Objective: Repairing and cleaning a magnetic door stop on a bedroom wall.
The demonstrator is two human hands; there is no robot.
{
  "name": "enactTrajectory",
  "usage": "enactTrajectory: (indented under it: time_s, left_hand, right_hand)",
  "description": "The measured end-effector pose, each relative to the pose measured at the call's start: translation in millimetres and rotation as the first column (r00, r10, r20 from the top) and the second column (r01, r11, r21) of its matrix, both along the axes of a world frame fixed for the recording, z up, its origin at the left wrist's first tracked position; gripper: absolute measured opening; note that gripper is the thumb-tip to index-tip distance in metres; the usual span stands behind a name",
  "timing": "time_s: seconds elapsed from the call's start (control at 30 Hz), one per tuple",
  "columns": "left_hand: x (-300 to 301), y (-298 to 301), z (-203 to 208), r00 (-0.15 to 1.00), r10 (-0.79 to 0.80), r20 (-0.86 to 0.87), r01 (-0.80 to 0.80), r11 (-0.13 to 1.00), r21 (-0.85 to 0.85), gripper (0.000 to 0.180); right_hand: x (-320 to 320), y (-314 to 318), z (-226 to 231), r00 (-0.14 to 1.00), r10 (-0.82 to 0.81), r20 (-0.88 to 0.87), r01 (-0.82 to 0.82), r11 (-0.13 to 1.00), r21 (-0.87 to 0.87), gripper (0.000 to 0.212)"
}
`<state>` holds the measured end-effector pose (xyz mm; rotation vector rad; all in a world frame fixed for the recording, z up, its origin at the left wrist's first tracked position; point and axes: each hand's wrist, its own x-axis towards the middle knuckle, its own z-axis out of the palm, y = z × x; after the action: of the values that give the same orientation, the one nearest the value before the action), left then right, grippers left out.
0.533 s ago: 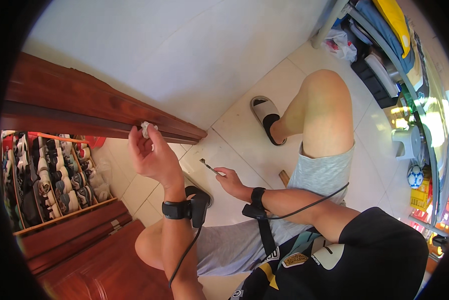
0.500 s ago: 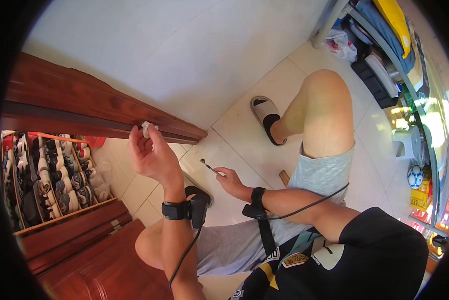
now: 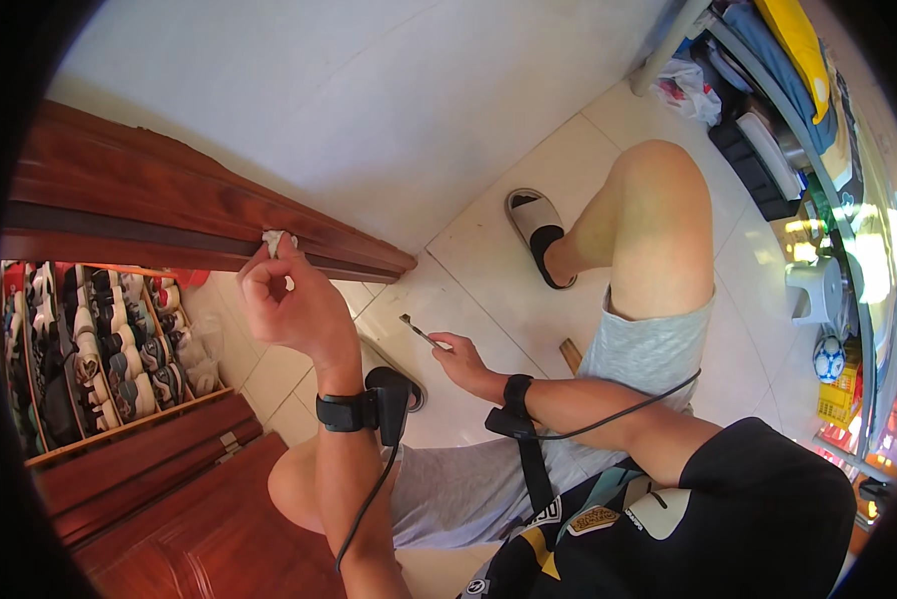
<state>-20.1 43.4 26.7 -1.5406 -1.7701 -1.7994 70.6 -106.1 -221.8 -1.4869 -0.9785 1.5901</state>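
A smooth, matt white wall (image 3: 349, 110) rises behind pale, glossy floor tiles (image 3: 478, 329) with straight thin joints. Along the wall's foot runs a long door frame (image 3: 169, 190) in dark reddish-brown wood, polished and moulded into ridges with a darker groove; the step in hand looks to be wiping or dabbing at it. The wooden panel (image 3: 209, 534) at lower left has the same reddish sheen, and beyond it a rack holds rows of shoes (image 3: 134, 379), rounded and mixed in finish.

The left hand (image 3: 299, 304) is raised to the frame, thumb and forefinger pinched together on a small wad, the other fingers loosely curled. The right hand (image 3: 460, 361) is closed around the handle of a thin tool (image 3: 422, 332), well apart from the frame: a slim, straight shaft with a small dark tip, too small to tell if bristle or metal. The next move seems to call for light, steady pressure along the wood, the tool held clear. Smallest is the white wad (image 3: 277, 240) itself, crumpled and soft-looking, paper or cloth, touching the frame's edge.
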Motion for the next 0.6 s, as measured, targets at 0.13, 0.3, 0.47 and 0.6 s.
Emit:
enactTrajectory:
  time_s: [0.13,0.3,0.47,0.6]
  left_hand:
    - [-4,3,-6,0.986,0.032,-0.164,-0.024,0.999,0.048,0.028]
    - [-7,-1,-44,0.935,0.016,-0.355,-0.026,0.999,-0.025,0.028]
    - [-20,-20,-117,0.915,-0.277,-0.293,0.135,0.894,-0.427,0.018]
    - [7,-26,-117,0.907,-0.365,-0.212,0.232,0.851,-0.472,0.015]
  right_hand:
    - [1,0,4,1.0,-0.012,-0.017,0.012,1.0,-0.005,0.035]
    - [2,2,7,0.999,0.004,-0.048,-0.005,1.0,-0.014,0.035]
    - [1,1,15,1.0,0.021,-0.02,-0.021,1.0,-0.004,0.035]
    - [7,5,6,1.0,-0.021,0.015,0.021,1.0,0.004,0.035]
